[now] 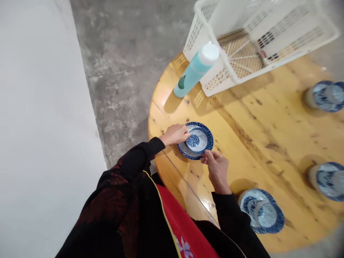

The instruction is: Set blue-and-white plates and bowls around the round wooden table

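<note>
A blue-and-white plate [185,152] rests on the wooden table near its rounded left end. Over it lies a smaller blue-and-white bowl [200,143], set off toward the lower right of the plate. My left hand [176,134] is closed, its fingertips pinching the bowl's left rim. At the lower right, my right hand [217,166] pinches with thumb and fingers where the rims of bowl and plate meet. The fingers hide part of both rims.
A white plastic basket [220,77] stands at the table's back, with a turquoise bottle [192,75] beside it. Stacked blue-and-white dishes [262,211] sit at front right; more dish stacks [331,181] [326,96] stand at the right. The wooden table [242,143] has a curved left edge.
</note>
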Motion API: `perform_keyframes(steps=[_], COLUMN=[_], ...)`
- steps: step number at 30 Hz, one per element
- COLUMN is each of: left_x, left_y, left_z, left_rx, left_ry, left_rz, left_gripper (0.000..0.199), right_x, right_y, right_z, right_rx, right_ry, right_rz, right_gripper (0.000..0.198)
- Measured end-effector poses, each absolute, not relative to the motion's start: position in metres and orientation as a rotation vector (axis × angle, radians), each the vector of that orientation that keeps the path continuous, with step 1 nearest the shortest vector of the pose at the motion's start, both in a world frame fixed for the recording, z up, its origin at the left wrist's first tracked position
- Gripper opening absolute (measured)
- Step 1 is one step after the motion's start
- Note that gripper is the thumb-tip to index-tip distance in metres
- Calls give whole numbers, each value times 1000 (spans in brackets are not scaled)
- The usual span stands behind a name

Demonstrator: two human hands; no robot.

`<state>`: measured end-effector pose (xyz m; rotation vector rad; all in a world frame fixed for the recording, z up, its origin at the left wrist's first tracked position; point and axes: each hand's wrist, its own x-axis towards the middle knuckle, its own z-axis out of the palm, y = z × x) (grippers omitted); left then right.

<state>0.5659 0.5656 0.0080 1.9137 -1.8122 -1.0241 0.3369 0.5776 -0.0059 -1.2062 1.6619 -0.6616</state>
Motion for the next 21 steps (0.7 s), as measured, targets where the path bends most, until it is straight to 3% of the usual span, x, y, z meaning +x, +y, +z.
perform_keyframes(steps=[10, 17, 21], left_x=[578, 550, 531], left_y=[625, 688, 690], left_z=[23, 3, 1], left_rx=[1981, 1827, 1676], left_ry=[-1613, -1520, -1550], left_rz=[-792, -1080, -1179], left_gripper=[38, 41, 42], right_x=[302, 337, 354], right_y=[639, 712, 708], right_z=[15, 16, 27], right_rx=[-1114, -782, -876], right_ry=[1721, 1639, 1592], right_rz=[-645, -612, -620], right_gripper=[55, 68, 62])
